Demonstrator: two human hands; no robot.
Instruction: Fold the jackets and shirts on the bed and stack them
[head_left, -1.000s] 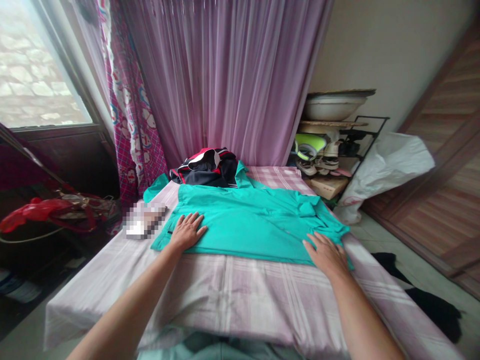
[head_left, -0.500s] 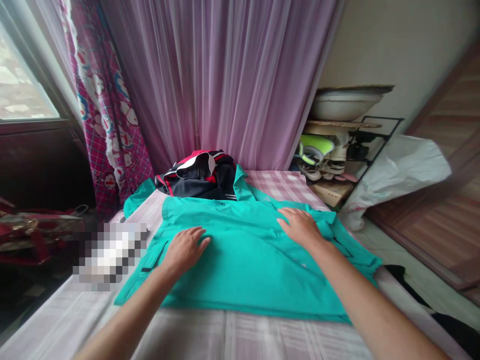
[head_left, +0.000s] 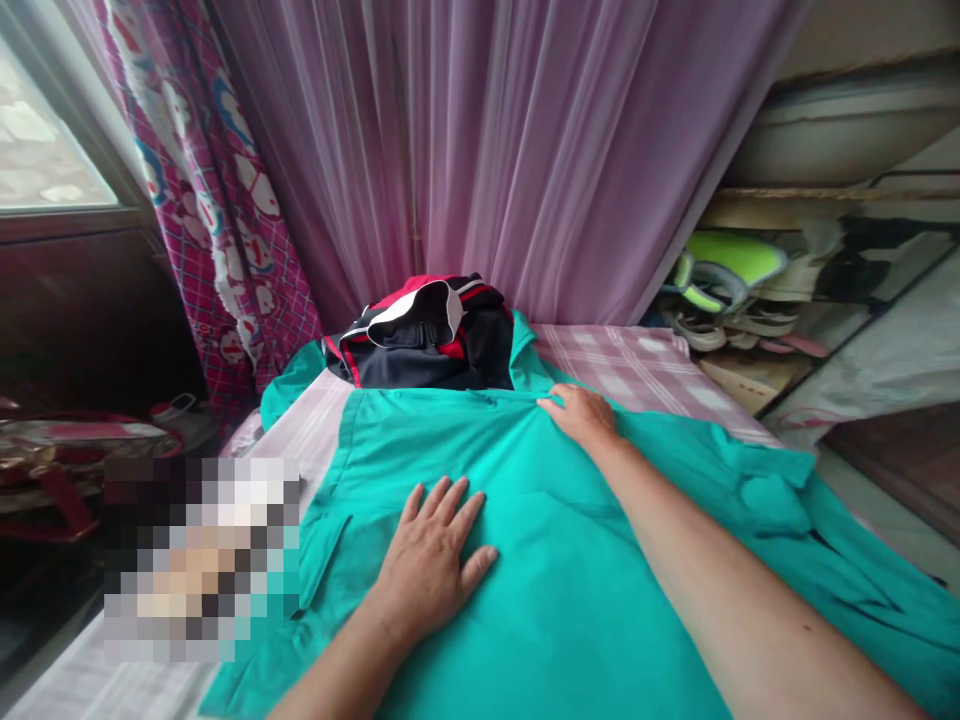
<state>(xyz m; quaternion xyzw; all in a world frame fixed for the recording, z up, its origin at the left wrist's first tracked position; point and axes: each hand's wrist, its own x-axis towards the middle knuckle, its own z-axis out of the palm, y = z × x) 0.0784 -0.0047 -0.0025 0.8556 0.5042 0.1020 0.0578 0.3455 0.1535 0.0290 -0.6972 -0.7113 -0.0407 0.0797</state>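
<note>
A teal jacket (head_left: 570, 570) is spread out on the checked cloth, with a pocket slit near its left side. My left hand (head_left: 431, 555) lies flat on the jacket, palm down and fingers spread. At the jacket's far edge, my right hand (head_left: 581, 415) has its fingers closed on the fabric, and creases run out from them. Part of the right side is bunched up. Behind the far edge rests a heap of dark clothing (head_left: 435, 350) with red and white trim, with more teal fabric on both sides of it.
Purple curtains (head_left: 465, 150) hang behind the checked cloth (head_left: 622, 355). A patterned pink curtain (head_left: 217, 230) is at the left. On the right stands a rack with shoes (head_left: 757, 318), a lime-green item (head_left: 739, 258) and a large basin (head_left: 847, 140). A pixelated patch hides something at the left edge.
My view has come closer to the jacket. My left hand has moved onto its middle and flattened with fingers spread. My right hand has gone to the far edge and closed on the fabric there.
</note>
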